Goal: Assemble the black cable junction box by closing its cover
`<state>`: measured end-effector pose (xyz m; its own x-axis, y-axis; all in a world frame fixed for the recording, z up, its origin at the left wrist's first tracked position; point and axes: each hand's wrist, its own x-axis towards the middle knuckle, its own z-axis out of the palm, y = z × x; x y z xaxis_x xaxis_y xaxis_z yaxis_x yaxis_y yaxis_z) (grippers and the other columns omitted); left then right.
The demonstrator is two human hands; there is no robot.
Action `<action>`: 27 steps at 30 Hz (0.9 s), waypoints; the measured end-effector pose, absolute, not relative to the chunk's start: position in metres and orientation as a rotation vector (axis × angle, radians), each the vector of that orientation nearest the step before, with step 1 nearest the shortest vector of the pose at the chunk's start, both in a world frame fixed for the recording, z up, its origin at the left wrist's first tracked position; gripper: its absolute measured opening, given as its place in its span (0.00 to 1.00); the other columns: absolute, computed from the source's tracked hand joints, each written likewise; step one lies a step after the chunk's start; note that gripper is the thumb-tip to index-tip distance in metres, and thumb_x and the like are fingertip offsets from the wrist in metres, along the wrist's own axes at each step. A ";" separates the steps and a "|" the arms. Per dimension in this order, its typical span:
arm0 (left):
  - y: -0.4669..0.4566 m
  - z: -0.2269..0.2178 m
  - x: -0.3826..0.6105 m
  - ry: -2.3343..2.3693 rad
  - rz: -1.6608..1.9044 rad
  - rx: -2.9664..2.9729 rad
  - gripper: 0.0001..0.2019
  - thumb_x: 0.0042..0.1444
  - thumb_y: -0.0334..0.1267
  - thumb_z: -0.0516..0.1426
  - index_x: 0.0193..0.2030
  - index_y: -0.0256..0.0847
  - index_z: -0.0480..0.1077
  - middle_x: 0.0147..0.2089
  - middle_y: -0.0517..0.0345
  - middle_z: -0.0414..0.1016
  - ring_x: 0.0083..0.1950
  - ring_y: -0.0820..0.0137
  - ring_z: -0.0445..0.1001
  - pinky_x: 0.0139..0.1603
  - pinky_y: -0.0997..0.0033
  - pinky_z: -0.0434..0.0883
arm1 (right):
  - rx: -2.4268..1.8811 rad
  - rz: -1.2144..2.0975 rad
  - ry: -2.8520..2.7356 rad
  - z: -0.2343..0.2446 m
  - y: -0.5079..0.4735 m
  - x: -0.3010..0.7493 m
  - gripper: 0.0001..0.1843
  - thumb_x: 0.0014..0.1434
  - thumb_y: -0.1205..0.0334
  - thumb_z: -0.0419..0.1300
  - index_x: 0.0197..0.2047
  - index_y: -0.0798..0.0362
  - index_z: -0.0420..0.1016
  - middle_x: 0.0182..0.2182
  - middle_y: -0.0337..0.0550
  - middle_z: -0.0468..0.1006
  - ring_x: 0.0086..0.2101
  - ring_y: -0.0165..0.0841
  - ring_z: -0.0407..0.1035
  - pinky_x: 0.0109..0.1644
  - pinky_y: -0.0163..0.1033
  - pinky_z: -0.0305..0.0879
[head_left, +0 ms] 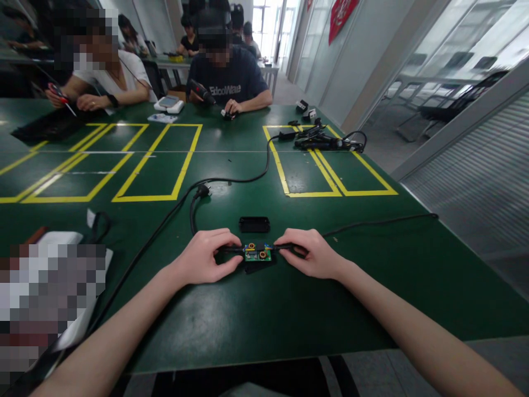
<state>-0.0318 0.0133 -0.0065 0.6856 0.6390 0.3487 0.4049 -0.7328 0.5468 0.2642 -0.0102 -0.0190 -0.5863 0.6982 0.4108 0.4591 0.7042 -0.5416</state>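
Observation:
A small green circuit board (257, 252) with copper coils lies on the green table (248, 314), sitting in a black case half. Black cables run out of it to both sides. My left hand (206, 256) pinches the cable at the board's left end. My right hand (309, 252) pinches the cable at its right end. A black plastic cover (254, 224) lies just behind the board, untouched.
A black power cord with a plug (201, 191) snakes across the table toward a heap of black adapters and cables (326, 140) at the back right. Yellow tape rectangles (152, 165) mark the tabletop. Two people sit opposite with tools. The table's right edge drops to the floor.

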 end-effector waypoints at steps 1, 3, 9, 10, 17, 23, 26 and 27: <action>0.012 -0.006 -0.032 0.793 0.720 2.462 0.07 0.61 0.39 0.60 0.41 0.39 0.76 0.33 0.58 0.77 0.31 0.72 0.73 0.31 0.75 0.67 | -0.857 0.522 -2.298 -0.019 -0.011 0.264 0.05 0.66 0.67 0.58 0.43 0.53 0.76 0.31 0.41 0.78 0.26 0.28 0.68 0.29 0.33 0.62; 0.011 -0.007 -0.031 0.783 0.681 2.463 0.11 0.58 0.43 0.63 0.42 0.39 0.76 0.34 0.59 0.78 0.31 0.72 0.74 0.32 0.74 0.67 | -0.838 0.544 -2.302 -0.019 -0.012 0.264 0.05 0.65 0.67 0.59 0.42 0.53 0.76 0.31 0.41 0.79 0.27 0.28 0.69 0.30 0.33 0.63; 0.010 -0.012 -0.027 0.867 0.572 2.535 0.19 0.55 0.47 0.67 0.50 0.41 0.76 0.38 0.59 0.80 0.35 0.69 0.78 0.34 0.73 0.69 | -0.859 0.541 -2.302 -0.022 -0.010 0.264 0.05 0.65 0.67 0.60 0.42 0.53 0.77 0.32 0.42 0.79 0.28 0.29 0.71 0.32 0.33 0.65; 0.010 -0.013 -0.027 0.874 0.563 2.537 0.17 0.56 0.45 0.67 0.49 0.41 0.77 0.38 0.59 0.80 0.35 0.70 0.79 0.34 0.74 0.69 | -0.865 0.541 -2.301 -0.022 -0.010 0.264 0.05 0.65 0.67 0.60 0.42 0.53 0.77 0.32 0.42 0.80 0.28 0.29 0.71 0.32 0.33 0.65; 0.011 -0.016 -0.028 0.907 0.581 2.509 0.14 0.56 0.42 0.67 0.48 0.41 0.77 0.39 0.59 0.81 0.36 0.70 0.79 0.35 0.74 0.69 | -0.917 0.553 -2.291 -0.025 -0.011 0.262 0.06 0.65 0.66 0.59 0.43 0.53 0.77 0.32 0.42 0.79 0.27 0.28 0.70 0.31 0.33 0.65; 0.013 -0.012 -0.031 0.847 0.622 2.498 0.12 0.60 0.40 0.61 0.49 0.40 0.76 0.36 0.59 0.78 0.34 0.71 0.76 0.34 0.74 0.68 | -0.930 0.541 -2.292 -0.025 -0.012 0.260 0.06 0.65 0.66 0.59 0.44 0.54 0.77 0.33 0.42 0.80 0.26 0.28 0.69 0.31 0.33 0.64; 0.014 -0.011 -0.031 0.840 0.651 2.494 0.06 0.60 0.35 0.57 0.41 0.39 0.75 0.32 0.61 0.74 0.30 0.74 0.71 0.31 0.75 0.64 | -0.957 0.557 -2.291 -0.025 -0.012 0.260 0.07 0.65 0.66 0.59 0.45 0.53 0.77 0.33 0.42 0.81 0.25 0.27 0.68 0.30 0.33 0.63; 0.014 -0.011 -0.031 0.843 0.658 2.495 0.05 0.60 0.34 0.56 0.38 0.39 0.74 0.31 0.61 0.73 0.29 0.74 0.70 0.30 0.75 0.63 | -0.964 0.567 -2.287 -0.026 -0.012 0.260 0.08 0.65 0.66 0.59 0.46 0.53 0.77 0.33 0.42 0.81 0.25 0.27 0.67 0.30 0.33 0.63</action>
<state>-0.0313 0.0141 -0.0115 0.7037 0.6455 0.2967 0.4447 -0.7259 0.5247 0.2605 -0.0121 -0.0259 -0.5656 0.7468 0.3497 0.4972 0.6472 -0.5779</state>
